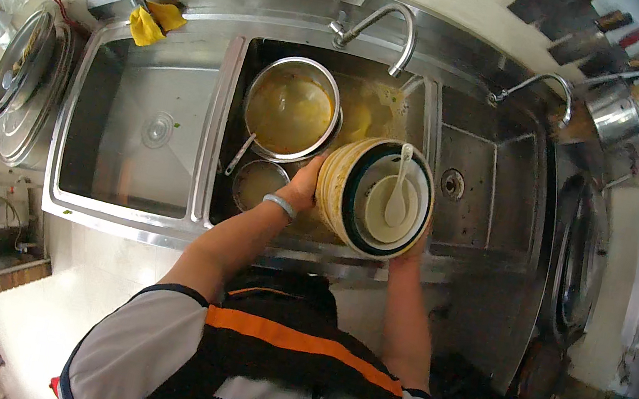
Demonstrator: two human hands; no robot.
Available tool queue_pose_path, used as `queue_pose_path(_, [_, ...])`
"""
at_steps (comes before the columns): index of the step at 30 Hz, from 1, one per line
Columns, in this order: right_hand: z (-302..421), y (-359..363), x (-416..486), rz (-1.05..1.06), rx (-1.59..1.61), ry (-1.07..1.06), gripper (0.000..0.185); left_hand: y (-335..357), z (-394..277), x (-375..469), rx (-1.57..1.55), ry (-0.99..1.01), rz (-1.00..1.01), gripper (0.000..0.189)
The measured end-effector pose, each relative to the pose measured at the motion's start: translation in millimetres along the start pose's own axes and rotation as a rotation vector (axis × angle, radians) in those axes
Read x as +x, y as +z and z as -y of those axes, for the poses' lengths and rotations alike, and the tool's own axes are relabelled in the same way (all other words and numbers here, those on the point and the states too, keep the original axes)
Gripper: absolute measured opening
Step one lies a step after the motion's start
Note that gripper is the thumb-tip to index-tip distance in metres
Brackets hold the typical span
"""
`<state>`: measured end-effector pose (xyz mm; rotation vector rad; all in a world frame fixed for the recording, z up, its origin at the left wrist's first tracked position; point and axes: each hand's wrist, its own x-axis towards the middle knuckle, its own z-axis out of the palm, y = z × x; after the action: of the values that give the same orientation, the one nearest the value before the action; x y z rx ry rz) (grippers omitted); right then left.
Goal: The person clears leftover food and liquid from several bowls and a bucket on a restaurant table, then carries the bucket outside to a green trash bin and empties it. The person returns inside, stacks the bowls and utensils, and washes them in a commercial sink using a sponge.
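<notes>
Between my two hands is a stack of bowls with yellowish outer sides; the top one has a dark green inner rim. Inside it sit a smaller pale bowl and a white soup spoon. My left hand grips the stack's left side. My right hand is at its lower right, the fingers mostly hidden behind it. The stack is over the middle sink basin. Behind it in that basin, a round metal pot holds cloudy yellowish liquid. A smaller round bowl and a spoon handle are near my left wrist.
Steel basins flank the middle one: the left basin and the right basin with a drain. A faucet arches over the middle. A yellow cloth hangs on the left tap. Metal lids stand at far left.
</notes>
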<state>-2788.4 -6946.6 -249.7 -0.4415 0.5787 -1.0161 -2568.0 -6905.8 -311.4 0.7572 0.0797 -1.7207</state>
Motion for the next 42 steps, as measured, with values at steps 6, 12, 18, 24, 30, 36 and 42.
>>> queue_pose_path(6, [-3.0, -40.4, 45.7, -0.183, -0.027, 0.200, 0.048, -31.2, 29.1, 39.0, -0.085, 0.056, -0.175, 0.045])
queue_pose_path(12, [-22.5, -63.6, 71.3, -0.130, 0.016, 0.164, 0.044, -46.4, 31.2, 62.6, -0.152, 0.001, -0.249, 0.043])
queue_pose_path(18, [-31.6, -77.0, 90.8, -0.113, -0.064, 0.121, 0.043, -46.4, 28.2, 79.5, -0.051, 0.102, -0.344, 0.044])
queue_pose_path(24, [-35.0, -74.4, 106.8, -0.220, 0.004, 0.166, 0.044, -60.1, 24.9, 99.1, -0.058, 0.035, -0.387, 0.048])
queue_pose_path(30, [-29.4, -37.8, 95.0, -0.499, -0.165, 0.136, 0.069, -50.6, 25.1, 92.6, -0.145, -0.063, -0.420, 0.050])
queue_pose_path(36, [-29.2, -24.1, 129.0, -0.483, -0.701, 0.095, 0.082, -19.1, 29.4, 95.2, -0.202, -0.012, -0.406, 0.055])
queue_pose_path(42, [-32.7, -30.7, 184.7, -0.570, -0.856, 0.208, 0.072, -8.2, 21.8, 101.9, -0.079, -0.062, -0.328, 0.065])
